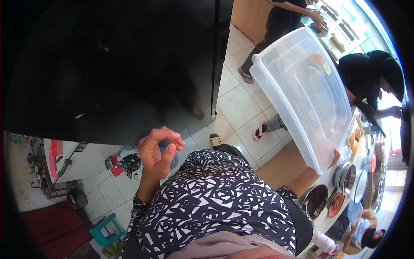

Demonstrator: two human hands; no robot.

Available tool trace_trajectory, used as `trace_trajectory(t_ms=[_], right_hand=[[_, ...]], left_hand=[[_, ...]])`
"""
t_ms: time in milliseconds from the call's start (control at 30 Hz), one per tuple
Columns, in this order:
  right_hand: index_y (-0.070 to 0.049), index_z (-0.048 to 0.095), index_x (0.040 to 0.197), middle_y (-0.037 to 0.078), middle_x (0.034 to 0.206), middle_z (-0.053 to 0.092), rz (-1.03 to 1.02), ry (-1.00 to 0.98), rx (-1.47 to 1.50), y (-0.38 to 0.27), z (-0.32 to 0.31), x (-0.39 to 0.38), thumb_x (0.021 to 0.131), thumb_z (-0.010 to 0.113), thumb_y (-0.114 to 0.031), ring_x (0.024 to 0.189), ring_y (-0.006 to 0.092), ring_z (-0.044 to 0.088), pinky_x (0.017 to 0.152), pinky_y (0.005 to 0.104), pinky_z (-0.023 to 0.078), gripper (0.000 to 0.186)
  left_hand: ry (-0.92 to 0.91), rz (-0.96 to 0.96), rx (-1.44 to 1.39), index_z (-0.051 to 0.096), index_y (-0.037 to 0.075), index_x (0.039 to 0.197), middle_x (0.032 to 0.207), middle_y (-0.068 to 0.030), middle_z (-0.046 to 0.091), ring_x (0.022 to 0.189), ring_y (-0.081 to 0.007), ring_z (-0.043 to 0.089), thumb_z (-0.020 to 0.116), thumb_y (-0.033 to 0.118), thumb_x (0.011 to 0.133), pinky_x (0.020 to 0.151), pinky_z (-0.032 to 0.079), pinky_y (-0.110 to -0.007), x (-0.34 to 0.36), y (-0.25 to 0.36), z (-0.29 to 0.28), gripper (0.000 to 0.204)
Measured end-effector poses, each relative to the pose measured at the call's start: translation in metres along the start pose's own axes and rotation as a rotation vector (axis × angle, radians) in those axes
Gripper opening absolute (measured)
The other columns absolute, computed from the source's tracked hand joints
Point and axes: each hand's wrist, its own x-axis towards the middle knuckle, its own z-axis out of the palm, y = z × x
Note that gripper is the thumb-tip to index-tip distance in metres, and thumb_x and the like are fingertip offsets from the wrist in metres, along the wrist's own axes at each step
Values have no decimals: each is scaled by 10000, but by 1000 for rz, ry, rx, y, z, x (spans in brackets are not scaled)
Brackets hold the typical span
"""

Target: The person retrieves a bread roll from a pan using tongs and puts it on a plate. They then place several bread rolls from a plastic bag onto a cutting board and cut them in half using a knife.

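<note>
**Translucent plastic storage box, rimmed, in the right hand**

Item: one translucent plastic storage box (304,97), tilted, off the floor, ahead and to the person's right. Rounded corners; a broad face with raised oval ridges; a pronounced rim (282,111) along the left edge; a small pale label (327,68) near the upper right. Whether the lid is a separate piece cannot be told. No contents show through the wall.

Hold: right hand (335,158) at the lower end, digits pressed against the plastic; most of the hand is hidden behind the box, so the spread of the fingers cannot be told. Left hand (159,151) bare of any object, fingers curled, thumb apart from the palm, well away from the box and near a glossy black cabinet (129,73).

Handling, as judged: light for its bulk; walls semi-stiff, liable to flex when squeezed; smooth, so slippery to damp fingers; corners likely to crack if knocked. Best hold: both hands under the rim at opposite ends. One-handed at the lower end, the upper part may swing.

Adjacent: steel pot (345,178) below right of the box; tiled floor (239,103) beyond; co-worker in dark clothing (366,71) farther right.
</note>
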Motion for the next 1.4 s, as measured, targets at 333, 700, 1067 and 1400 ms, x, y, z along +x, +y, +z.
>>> trace_trajectory(t_ms=[333, 700, 1067, 1400], right_hand=[[0, 547, 904, 123, 798, 586, -309, 328, -512, -38, 11, -98, 771, 481, -415, 717, 216, 589, 644, 320, 500, 441], [23, 277, 1321, 179, 1000, 529, 535, -419, -102, 77, 139, -73, 711, 497, -367, 830, 228, 563, 675, 311, 489, 756], [-35, 201, 1372, 233, 1059, 518, 1029, -824, -220, 206, 229, -75, 665, 512, -390, 891, 297, 547, 761, 383, 459, 850], [-91, 234, 1371, 283, 1044, 530, 1488, -1246, -211, 297, 286, -148, 617, 524, -406, 893, 357, 557, 762, 433, 456, 867]], left_hand=[[-19, -70, -128, 465, -26, 1043, 796, -117, 576, 641, -110, 528, 485, 175, 847, 605, 434, -216, -37, 9, -34, 281], [263, -26, -60, 409, 10, 1170, 1007, -66, 490, 823, -140, 490, 719, 406, 598, 789, 386, -289, -102, 47, -73, 762], [442, -108, 631, 579, 72, 1050, 1034, -85, 456, 867, -171, 490, 793, 183, 520, 808, 371, -309, -237, 134, -89, 582], [997, -380, 801, 572, 45, 1066, 997, -87, 506, 947, -210, 484, 800, 138, 481, 819, 365, -300, -331, 201, -19, 635]])
